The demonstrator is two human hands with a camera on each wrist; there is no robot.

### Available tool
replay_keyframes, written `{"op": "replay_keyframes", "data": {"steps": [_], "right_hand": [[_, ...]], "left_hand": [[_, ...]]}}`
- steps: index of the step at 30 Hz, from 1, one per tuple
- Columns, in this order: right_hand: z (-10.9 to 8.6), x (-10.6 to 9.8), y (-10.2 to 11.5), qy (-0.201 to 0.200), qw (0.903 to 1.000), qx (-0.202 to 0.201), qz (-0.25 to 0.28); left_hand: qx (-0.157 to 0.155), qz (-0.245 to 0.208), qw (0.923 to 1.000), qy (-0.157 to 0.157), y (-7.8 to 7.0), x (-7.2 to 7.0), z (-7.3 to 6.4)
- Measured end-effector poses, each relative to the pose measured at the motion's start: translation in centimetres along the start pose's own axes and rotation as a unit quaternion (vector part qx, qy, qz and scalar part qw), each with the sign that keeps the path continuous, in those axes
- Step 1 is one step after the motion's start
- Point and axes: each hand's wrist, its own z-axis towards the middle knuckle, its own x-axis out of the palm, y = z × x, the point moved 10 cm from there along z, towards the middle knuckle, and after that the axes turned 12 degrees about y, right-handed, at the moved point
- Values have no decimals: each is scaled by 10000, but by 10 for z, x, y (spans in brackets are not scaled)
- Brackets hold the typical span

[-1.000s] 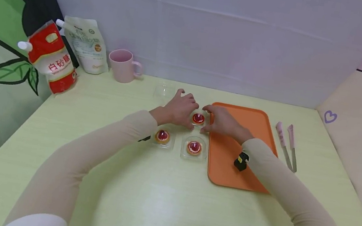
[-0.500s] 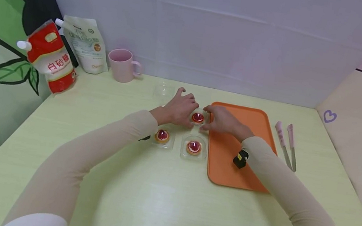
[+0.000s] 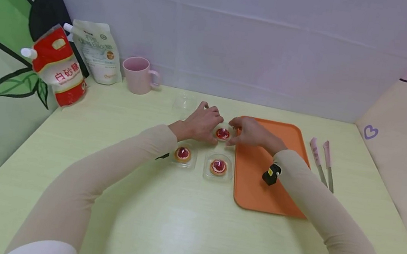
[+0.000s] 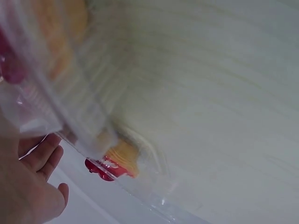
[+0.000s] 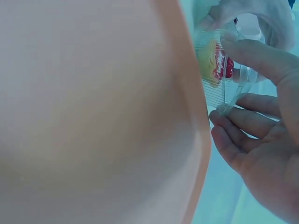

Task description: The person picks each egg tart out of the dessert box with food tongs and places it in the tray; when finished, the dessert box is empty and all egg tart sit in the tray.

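A small tart with a glossy red topping [image 3: 223,133] sits in a clear plastic box between my two hands at mid-table. My left hand [image 3: 202,123] holds the box's left side, and my right hand [image 3: 252,134] holds its right side. In the right wrist view the right thumb and fingers [image 5: 233,123] pinch the edges of the clear box [image 5: 216,95]. The left hand [image 5: 275,18] curls round its far side there. Nearer me stand two more boxed tarts, the left tart [image 3: 182,154] and the right tart [image 3: 218,167].
Just right of the boxes lies an orange tray [image 3: 268,197], partly under my right forearm. Another clear container [image 3: 184,103] stands behind my left hand. Two pink-handled knives [image 3: 323,163] lie at the right. A pink mug [image 3: 137,76], white pouch [image 3: 98,53] and red sugar bag [image 3: 59,65] stand back left.
My right wrist has shifted slightly away from me, its fingers staying at the box. The left hand and the tarts keep their places.
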Motion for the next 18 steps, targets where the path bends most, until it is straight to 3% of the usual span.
{"op": "replay_keyframes", "data": {"steps": [8,18], "right_hand": [[2,-1,-9,167,9991,215,335],[3,-2,-2,240,9990,-54,370]], "left_hand": [[18,-234,9997,48,1,0,1],[-63,-224,9996,173,4,3,1]]}}
